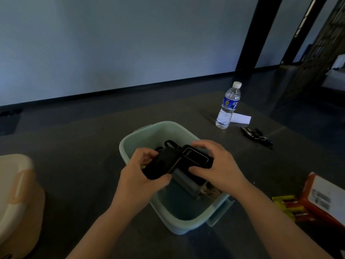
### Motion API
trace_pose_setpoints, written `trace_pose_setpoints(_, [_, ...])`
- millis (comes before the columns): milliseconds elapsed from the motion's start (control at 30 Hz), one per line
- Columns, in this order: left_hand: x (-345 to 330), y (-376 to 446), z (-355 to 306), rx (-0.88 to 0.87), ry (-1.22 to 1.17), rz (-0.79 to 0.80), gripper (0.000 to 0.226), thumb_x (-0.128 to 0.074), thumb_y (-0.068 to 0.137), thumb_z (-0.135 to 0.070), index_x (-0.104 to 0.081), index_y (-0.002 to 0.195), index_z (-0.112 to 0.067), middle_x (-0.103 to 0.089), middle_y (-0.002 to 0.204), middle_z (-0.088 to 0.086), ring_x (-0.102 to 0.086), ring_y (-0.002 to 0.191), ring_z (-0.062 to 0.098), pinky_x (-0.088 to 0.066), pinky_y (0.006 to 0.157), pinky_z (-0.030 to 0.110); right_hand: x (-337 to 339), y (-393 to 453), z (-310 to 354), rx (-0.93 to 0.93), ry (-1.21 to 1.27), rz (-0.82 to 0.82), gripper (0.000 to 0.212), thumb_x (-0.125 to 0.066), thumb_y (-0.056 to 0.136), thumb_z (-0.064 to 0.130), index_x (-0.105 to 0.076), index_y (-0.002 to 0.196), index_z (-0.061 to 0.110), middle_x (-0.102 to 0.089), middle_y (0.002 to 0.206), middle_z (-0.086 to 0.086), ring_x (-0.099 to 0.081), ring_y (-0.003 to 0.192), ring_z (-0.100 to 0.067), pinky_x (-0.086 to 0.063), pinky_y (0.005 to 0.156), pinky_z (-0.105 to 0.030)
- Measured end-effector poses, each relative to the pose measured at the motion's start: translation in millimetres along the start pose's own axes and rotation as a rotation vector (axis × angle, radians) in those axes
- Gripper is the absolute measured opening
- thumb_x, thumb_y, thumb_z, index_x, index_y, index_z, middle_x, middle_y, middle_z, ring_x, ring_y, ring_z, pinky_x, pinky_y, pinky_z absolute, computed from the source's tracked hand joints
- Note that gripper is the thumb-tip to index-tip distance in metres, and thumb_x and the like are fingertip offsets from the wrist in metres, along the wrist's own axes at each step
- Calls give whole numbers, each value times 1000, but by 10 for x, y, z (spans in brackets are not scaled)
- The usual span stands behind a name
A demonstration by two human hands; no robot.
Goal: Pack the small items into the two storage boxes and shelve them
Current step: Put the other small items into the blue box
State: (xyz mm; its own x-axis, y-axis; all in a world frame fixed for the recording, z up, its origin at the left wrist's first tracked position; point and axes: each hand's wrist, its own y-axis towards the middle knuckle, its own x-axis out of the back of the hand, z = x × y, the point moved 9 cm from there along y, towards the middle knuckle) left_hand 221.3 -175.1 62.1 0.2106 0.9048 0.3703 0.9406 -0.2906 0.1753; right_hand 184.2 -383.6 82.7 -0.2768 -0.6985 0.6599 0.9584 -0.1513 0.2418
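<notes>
Holding a black device (177,161) over the green storage box (186,219) with both hands.
At nine o'clock we see a beige box (16,193); our left hand (138,176) and right hand (220,165) curl fingers around the device at centre; a water bottle (228,106), white card (240,118) and keys (255,135) sit at one o'clock, an orange carton (324,200) at four.

Dark floor (74,146) — green box (186,219), water bottle (228,106).
</notes>
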Motion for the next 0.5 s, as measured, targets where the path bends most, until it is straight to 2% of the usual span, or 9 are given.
trace_pose_setpoints(67, [-57, 18, -52, -27, 13, 89, 54, -83, 57, -30, -52, 98, -45, -61, 103, -27, -56, 99, -9, -46, 68, 9, -70, -59, 155, 72, 26, 135, 74, -83, 65, 25, -52, 129, 41, -52, 127, 23, -46, 120, 5, -40, 101, -22])
trace_pose_setpoints(133, [-127, 28, -120, -59, 19, 160, 57, -84, 56, -26, -52, 101, -42, -62, 104, -23, -57, 101, -5, -47, 72, 10, -188, -129, 283, 155, -17, 268, 83, -84, 63, 28, -46, 136, 39, -48, 132, 23, -43, 123, 7, -36, 101, -14])
trace_pose_setpoints(200, [-171, 27, -186, -89, 1, 189, 59, -84, 54, -24, -52, 102, -40, -61, 103, -19, -60, 99, 0, -50, 74, 15, -270, -176, 335, 195, -36, 326, 81, -84, 63, 31, -48, 136, 35, -49, 132, 22, -44, 122, 7, -37, 101, -14])
trace_pose_setpoints(333, [-235, -16, -249, -148, -23, 252, 61, -86, 52, -19, -52, 100, -34, -57, 112, -9, -62, 99, 8, -55, 79, 26, -306, -205, 282, 166, -60, 322, 69, -83, 62, 42, -55, 126, 39, -56, 122, 19, -52, 113, 4, -46, 97, -30])
trace_pose_setpoints(500, [-253, -24, -210, -181, 4, 325, 62, -86, 53, -18, -50, 102, -32, -56, 113, -9, -61, 103, 8, -56, 81, 31, -402, -195, 301, 189, -191, 378, 62, -77, 55, 46, -58, 114, 41, -56, 104, 18, -54, 97, 2, -50, 84, -30])
